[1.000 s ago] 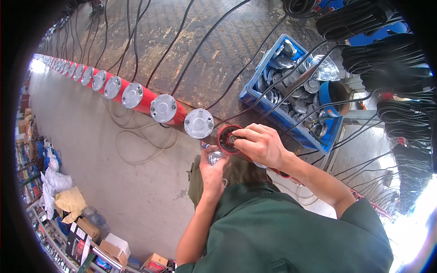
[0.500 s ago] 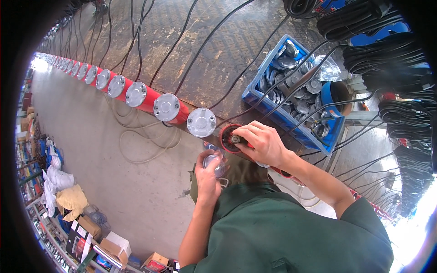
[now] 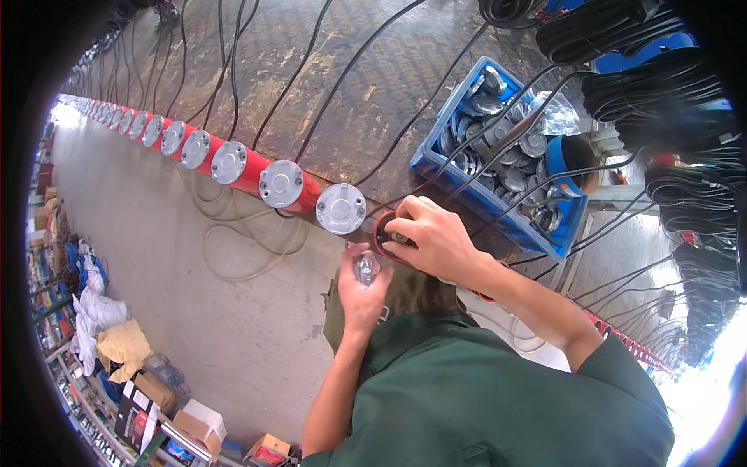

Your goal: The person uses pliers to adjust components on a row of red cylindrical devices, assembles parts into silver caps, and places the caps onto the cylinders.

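My left hand (image 3: 359, 303) is closed around a shiny, round metal end cap (image 3: 366, 266), just below the row of tubes. At the open end of a red tube (image 3: 379, 227), my right hand (image 3: 436, 237) has its fingers closed on a small dark cylindrical piece (image 3: 399, 237) inside the rim. My fingers mostly hide this piece, and its kind does not show. Directly left of that tube, a silver end cap (image 3: 341, 208) covers its neighbour. More red tubes (image 3: 310, 191) with silver caps run in a line toward the upper left.
A blue crate (image 3: 424, 162) full of metal caps stands on the worn bench (image 3: 373, 86), with a blue-sided ring (image 3: 562, 165) at its right end. Black cables (image 3: 447, 97) cross the bench. Coiled black cables (image 3: 654, 86) hang at right. Boxes (image 3: 198, 420) fill shelves at lower left.
My left hand has lifted slightly and turned the end cap nearer the open tube. My right hand has moved slightly up and left, still at the tube's mouth. The view has shifted a little.
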`<act>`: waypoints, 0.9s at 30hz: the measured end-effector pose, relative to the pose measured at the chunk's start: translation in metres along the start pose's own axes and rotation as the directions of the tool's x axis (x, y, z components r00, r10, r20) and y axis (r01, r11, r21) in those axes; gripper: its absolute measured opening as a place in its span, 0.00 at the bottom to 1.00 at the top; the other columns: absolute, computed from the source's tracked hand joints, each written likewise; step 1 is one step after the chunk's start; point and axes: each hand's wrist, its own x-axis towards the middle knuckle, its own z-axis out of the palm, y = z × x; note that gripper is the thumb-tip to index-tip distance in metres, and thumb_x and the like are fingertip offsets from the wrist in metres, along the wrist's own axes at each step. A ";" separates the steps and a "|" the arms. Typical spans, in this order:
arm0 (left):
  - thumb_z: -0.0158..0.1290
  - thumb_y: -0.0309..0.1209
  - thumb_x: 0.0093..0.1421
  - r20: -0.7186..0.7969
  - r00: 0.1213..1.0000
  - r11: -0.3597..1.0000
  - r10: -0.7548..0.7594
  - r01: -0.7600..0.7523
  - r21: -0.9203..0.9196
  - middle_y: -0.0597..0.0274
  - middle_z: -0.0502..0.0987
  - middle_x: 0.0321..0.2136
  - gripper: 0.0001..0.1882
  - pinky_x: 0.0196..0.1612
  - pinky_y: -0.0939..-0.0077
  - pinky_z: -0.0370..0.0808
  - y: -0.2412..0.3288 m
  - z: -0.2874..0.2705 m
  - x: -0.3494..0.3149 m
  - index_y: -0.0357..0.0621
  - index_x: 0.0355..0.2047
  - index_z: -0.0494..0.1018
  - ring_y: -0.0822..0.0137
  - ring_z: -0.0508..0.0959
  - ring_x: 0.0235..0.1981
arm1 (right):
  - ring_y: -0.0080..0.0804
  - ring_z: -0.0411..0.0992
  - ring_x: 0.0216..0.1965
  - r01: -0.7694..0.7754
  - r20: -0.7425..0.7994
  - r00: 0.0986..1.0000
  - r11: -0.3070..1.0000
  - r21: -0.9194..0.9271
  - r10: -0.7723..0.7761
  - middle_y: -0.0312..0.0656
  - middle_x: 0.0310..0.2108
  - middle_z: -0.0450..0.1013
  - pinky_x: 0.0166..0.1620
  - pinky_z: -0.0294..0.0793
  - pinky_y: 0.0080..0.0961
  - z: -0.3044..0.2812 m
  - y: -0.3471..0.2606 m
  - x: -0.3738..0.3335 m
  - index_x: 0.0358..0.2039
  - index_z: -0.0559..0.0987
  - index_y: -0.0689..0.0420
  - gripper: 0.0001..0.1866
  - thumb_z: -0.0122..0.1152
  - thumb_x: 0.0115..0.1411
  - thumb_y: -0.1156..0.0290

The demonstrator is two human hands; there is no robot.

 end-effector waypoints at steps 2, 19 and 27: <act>0.69 0.22 0.61 0.062 0.993 0.989 0.103 -0.109 0.103 0.65 0.77 0.47 0.30 0.51 0.76 0.78 -0.013 0.007 0.007 0.39 0.62 0.70 0.74 0.77 0.47 | 0.41 0.77 0.45 0.006 0.054 0.999 0.999 -0.047 -0.004 0.40 0.40 0.75 0.42 0.80 0.37 -0.001 0.000 0.004 0.39 0.88 0.52 0.11 0.76 0.56 0.64; 0.76 0.29 0.52 -0.071 0.930 0.895 0.360 -0.323 0.307 0.47 0.76 0.58 0.42 0.68 0.54 0.70 -0.044 0.026 0.009 0.39 0.67 0.72 0.47 0.74 0.62 | 0.36 0.77 0.46 0.325 0.199 0.942 0.886 -0.331 -0.271 0.50 0.65 0.79 0.47 0.79 0.33 -0.021 -0.010 -0.035 0.35 0.80 0.59 0.09 0.67 0.57 0.69; 0.71 0.42 0.58 -0.084 0.844 0.696 0.529 -0.376 0.611 0.51 0.81 0.55 0.35 0.64 0.45 0.69 -0.037 0.050 0.032 0.40 0.61 0.74 0.41 0.76 0.59 | 0.41 0.76 0.46 0.313 0.236 0.943 0.869 -0.383 -0.235 0.66 0.65 0.75 0.44 0.78 0.35 -0.012 -0.028 -0.038 0.34 0.77 0.59 0.10 0.66 0.55 0.69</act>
